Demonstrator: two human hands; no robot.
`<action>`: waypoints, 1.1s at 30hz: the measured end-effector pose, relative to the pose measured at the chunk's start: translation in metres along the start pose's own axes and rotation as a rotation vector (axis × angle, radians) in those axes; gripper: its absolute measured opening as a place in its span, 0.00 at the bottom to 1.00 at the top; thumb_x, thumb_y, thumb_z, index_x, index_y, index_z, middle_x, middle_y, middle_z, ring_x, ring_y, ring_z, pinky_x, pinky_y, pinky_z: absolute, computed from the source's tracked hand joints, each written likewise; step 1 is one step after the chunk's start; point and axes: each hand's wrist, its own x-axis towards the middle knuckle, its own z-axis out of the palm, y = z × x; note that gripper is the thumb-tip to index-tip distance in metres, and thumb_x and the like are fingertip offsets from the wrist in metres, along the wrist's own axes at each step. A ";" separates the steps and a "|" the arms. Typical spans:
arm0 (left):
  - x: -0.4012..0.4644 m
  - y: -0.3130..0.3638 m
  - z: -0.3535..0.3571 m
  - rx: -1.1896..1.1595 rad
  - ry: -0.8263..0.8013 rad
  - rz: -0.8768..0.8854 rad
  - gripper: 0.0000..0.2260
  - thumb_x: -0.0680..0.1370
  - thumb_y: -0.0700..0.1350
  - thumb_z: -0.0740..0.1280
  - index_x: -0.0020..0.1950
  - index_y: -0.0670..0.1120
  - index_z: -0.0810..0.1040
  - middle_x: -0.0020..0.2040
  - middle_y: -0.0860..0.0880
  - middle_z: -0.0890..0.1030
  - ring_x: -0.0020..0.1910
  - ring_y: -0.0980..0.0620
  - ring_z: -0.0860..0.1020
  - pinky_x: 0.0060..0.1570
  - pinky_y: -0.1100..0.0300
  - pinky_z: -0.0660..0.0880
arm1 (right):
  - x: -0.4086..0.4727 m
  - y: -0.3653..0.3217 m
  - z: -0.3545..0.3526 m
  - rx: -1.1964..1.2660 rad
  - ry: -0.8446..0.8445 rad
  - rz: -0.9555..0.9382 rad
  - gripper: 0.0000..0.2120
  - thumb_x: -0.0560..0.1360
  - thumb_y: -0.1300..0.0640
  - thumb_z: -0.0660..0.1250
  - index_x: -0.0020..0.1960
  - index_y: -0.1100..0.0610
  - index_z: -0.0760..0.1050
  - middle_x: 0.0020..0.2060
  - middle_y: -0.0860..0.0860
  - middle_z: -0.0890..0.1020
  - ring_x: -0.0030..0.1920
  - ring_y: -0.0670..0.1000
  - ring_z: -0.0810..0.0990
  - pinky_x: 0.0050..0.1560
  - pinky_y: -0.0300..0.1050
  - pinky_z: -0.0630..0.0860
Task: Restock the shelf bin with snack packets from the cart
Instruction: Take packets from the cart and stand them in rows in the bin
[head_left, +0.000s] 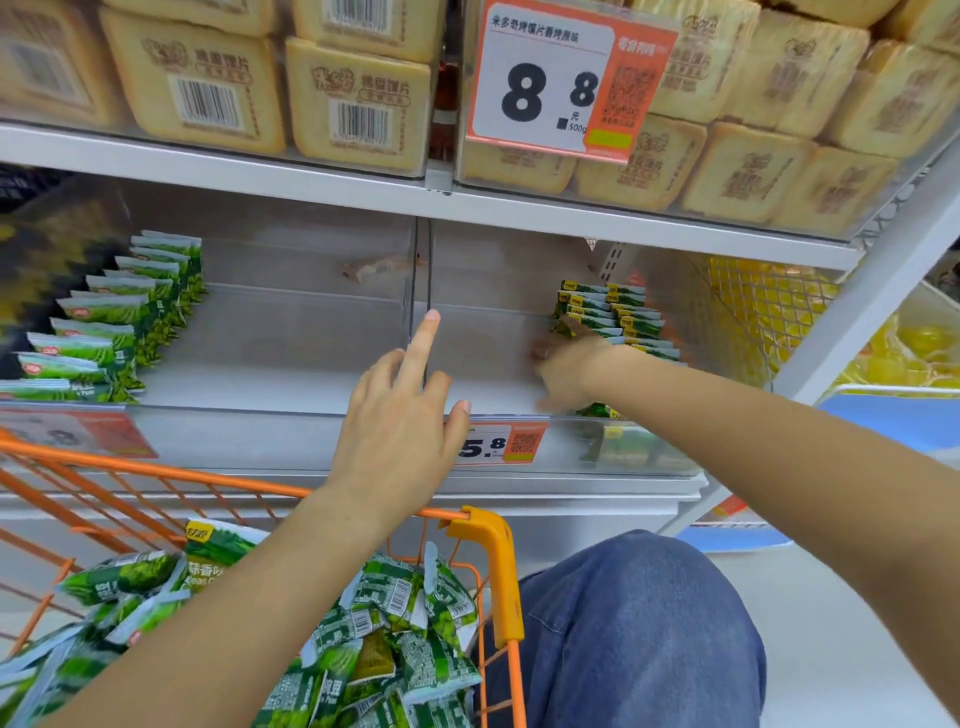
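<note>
- A person's left hand (400, 415) reaches from the near left toward a clear divider (423, 291) that splits the middle shelf into two bins; the index finger points up along the divider's near edge while the other fingers hang loosely bent, holding nothing.
- The right hand (563, 364) stretches into the right-hand shelf bin (493, 338), its fingers against the near end of a row of green snack packets (608, 317) standing in two files at the bin's right side. The hand is blurred, so whether it grasps a packet or only presses the row cannot be told.
- More green packets (358, 639) lie heaped in an orange cart (488, 561) at the near left, under the left forearm.
- In the left bin, another row of green packets (119, 317) runs along the far left wall.
- A price tag reading 5.8 (501, 444) sits on the bin's front rail, just right of the left hand.
- On the shelf above, tan bread-slice packs (358, 104) are stacked behind a large 8.8 price card (566, 83).
- The person's blue denim knee (639, 623) shows at the near right, beside the cart.
</note>
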 end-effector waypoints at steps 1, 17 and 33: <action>0.000 0.000 0.000 0.007 0.005 -0.002 0.15 0.78 0.52 0.60 0.47 0.43 0.81 0.76 0.41 0.62 0.56 0.40 0.75 0.52 0.48 0.75 | 0.002 0.001 -0.001 -0.026 0.036 0.049 0.29 0.81 0.45 0.49 0.78 0.57 0.50 0.77 0.54 0.51 0.77 0.55 0.48 0.75 0.58 0.40; 0.000 0.002 0.001 0.015 -0.001 -0.001 0.19 0.78 0.53 0.53 0.46 0.44 0.81 0.76 0.41 0.62 0.59 0.41 0.75 0.50 0.50 0.75 | 0.029 0.023 -0.012 -0.030 0.044 0.252 0.26 0.82 0.51 0.48 0.78 0.56 0.51 0.77 0.56 0.51 0.77 0.55 0.46 0.75 0.58 0.41; -0.067 -0.036 -0.100 -0.627 -0.138 -0.285 0.08 0.78 0.46 0.61 0.50 0.51 0.81 0.42 0.57 0.82 0.39 0.63 0.76 0.41 0.65 0.71 | -0.185 -0.119 -0.039 0.634 1.160 -0.511 0.12 0.77 0.52 0.60 0.47 0.54 0.82 0.37 0.50 0.82 0.37 0.55 0.82 0.34 0.46 0.77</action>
